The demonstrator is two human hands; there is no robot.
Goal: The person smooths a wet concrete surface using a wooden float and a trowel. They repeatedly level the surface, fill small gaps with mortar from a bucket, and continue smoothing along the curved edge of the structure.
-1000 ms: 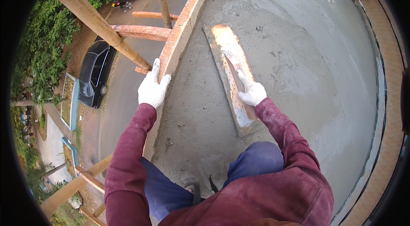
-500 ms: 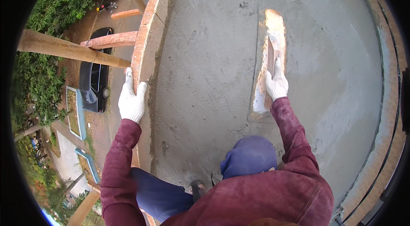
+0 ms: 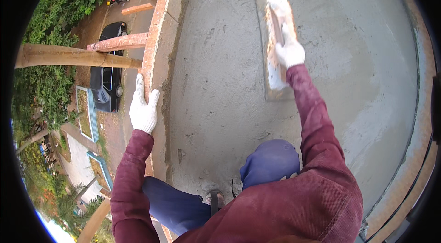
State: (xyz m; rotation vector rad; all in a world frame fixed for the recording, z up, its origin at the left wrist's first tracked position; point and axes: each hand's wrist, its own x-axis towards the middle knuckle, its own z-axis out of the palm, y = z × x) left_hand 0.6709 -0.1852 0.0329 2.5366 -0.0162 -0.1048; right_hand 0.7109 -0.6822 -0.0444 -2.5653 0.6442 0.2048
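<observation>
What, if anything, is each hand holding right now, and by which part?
The right hand holds a long float by the handle on its upper face. The left hand rests on the wooden edge board; whether it grips cannot be told.

An outdoor building site, high above a grey paved road (image 3: 123, 121) and a black car (image 3: 107, 73): it shows in the damp grey concrete slab (image 3: 216, 82), reddish timber edge board (image 3: 157, 31) and round tan bamboo pole (image 3: 78, 56).

Gloves (image 3: 143, 113) are plain white, blotchy orange-white float (image 3: 270, 36) under right fingers (image 3: 279, 49), grey cement (image 3: 220, 59) past them, reddish board (image 3: 154, 43) by left fingers (image 3: 139, 85).
</observation>
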